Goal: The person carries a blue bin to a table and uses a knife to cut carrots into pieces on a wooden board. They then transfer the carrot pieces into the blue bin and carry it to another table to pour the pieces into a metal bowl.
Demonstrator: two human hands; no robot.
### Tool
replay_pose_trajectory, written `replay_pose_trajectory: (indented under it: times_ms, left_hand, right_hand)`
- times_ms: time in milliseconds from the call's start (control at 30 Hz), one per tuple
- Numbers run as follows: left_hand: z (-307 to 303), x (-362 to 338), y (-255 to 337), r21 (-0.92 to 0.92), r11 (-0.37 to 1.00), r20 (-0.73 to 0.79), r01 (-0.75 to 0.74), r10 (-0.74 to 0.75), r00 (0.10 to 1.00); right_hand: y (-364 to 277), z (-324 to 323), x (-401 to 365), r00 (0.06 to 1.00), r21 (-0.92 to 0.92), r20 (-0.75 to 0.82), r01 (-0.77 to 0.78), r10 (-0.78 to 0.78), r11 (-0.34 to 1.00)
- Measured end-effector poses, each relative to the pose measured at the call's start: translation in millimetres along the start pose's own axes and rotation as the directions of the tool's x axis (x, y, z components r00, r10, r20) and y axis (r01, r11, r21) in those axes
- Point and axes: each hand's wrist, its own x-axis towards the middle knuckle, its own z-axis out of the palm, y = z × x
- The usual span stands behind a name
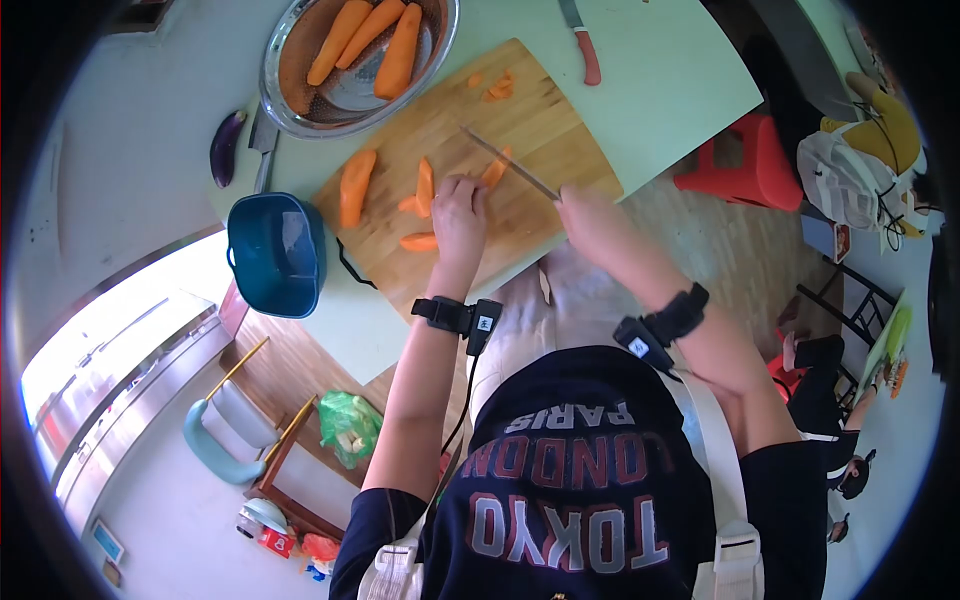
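My right hand (pixel 590 220) is closed around the handle of a kitchen knife (pixel 520 168), its blade slanting across the wooden cutting board (pixel 545 110). My left hand (pixel 460 215) has its fingers curled down at a carrot piece (pixel 495 170) beside the blade; the fingertips are partly hidden. Left of that hand lie a cut carrot wedge (pixel 425 187) and another carrot piece (pixel 419 242). A larger carrot chunk (pixel 355 187) rests near the board's left edge. Thin carrot slices (pixel 499 87) are at the far end of the board.
Beyond the board stands a metal colander (pixel 272 75) holding peeled carrots (pixel 400 55). A teal basin (pixel 243 275), an eggplant (pixel 228 148) and a cleaver (pixel 263 135) are to the left. A red-handled knife (pixel 588 58) lies at the back. Red stools (pixel 745 170) stand right; people sit farther off.
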Motion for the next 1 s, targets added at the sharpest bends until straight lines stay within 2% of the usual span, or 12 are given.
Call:
replay_pose_trajectory:
  times_ms: [33,100,167,233,333,567,633,700,733,800,867,1000]
  left_hand:
    - [1,0,0,0.006,1.000,0.008,0.012,-0.013,1.000]
    - [1,2,3,0.077,0.997,0.011,-0.011,0.010,1.000]
    - [2,2,6,0.150,0.988,0.019,-0.034,0.031,0.999]
    - [2,6,7,0.283,0.959,0.108,-0.015,-0.016,0.994]
    - [2,9,12,0.316,0.948,0.129,0.039,-0.084,0.988]
    - [1,8,13,0.227,0.972,0.103,0.065,-0.091,0.991]
    - [-2,1,12,0.107,0.993,0.047,0.045,-0.050,0.998]
    - [-4,-8,4,0.052,0.998,0.024,0.018,-0.019,1.000]
    - [-2,-9,0,-0.008,1.000,-0.006,-0.012,0.012,1.000]
    - [-2,-9,-1,0.035,0.998,0.001,-0.045,0.045,0.999]
    - [-3,-10,0,0.079,0.994,0.012,-0.079,0.078,0.997]
    - [0,-6,6,0.111,0.993,0.022,-0.029,0.026,0.999]
  right_hand:
    - [-7,-7,-8,1.000,-0.001,0.003,-0.001,0.001,1.000]
    - [-21,-16,-23,0.983,-0.076,0.165,-0.062,0.074,0.995]
    - [-22,-10,-30,0.980,-0.105,0.172,-0.086,0.103,0.991]
    - [-24,-6,-32,0.976,-0.132,0.180,-0.102,0.126,0.986]
    - [-25,-4,-31,0.969,-0.144,0.186,-0.135,0.161,0.980]
    - [-12,14,-6,0.992,-0.077,0.102,-0.069,0.077,0.995]
    - [-2,23,10,0.993,-0.089,0.096,-0.066,0.075,0.994]
    - [6,24,20,1.000,0.116,-0.012,-0.005,0.007,0.993]
    - [9,25,17,1.000,0.115,-0.018,-0.007,0.009,0.993]
    - [-4,9,3,0.995,-0.117,0.090,-0.020,0.030,0.993]
    - [-27,-4,-21,0.987,-0.142,0.142,-0.047,0.068,0.989]
    - [-34,0,-32,0.962,-0.190,0.213,-0.133,0.173,0.973]
